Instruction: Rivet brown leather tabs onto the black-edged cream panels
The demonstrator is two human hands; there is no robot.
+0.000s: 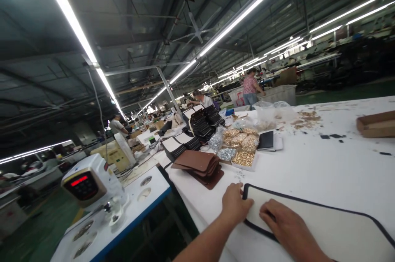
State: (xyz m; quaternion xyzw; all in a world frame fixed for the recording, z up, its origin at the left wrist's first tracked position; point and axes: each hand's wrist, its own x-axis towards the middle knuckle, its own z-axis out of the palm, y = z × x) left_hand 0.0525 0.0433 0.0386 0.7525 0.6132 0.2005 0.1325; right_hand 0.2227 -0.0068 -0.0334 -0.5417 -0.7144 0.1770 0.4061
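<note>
A large cream panel with a black border [324,223] lies flat on the white table, running out at the lower right. At its near left corner, my left hand [234,204] grips the edge, thumb on the cream face and fingers round the border. My right hand [285,225] rests over the panel with fingers curled and thumb pressed in; what it holds, if anything, is hidden. Just beyond my left hand sits a stack of brown leather-like pieces [197,161]. Beside the stack is a box of gold-coloured small parts [243,158], next to silver ones [226,154].
A white machine with a red display [89,182] stands on a blue-edged table at left, across a gap. Black stacked pieces [200,124], plastic bags [271,114], a black pad [267,140] and a cardboard tray [376,124] occupy the white table. Several people work farther back.
</note>
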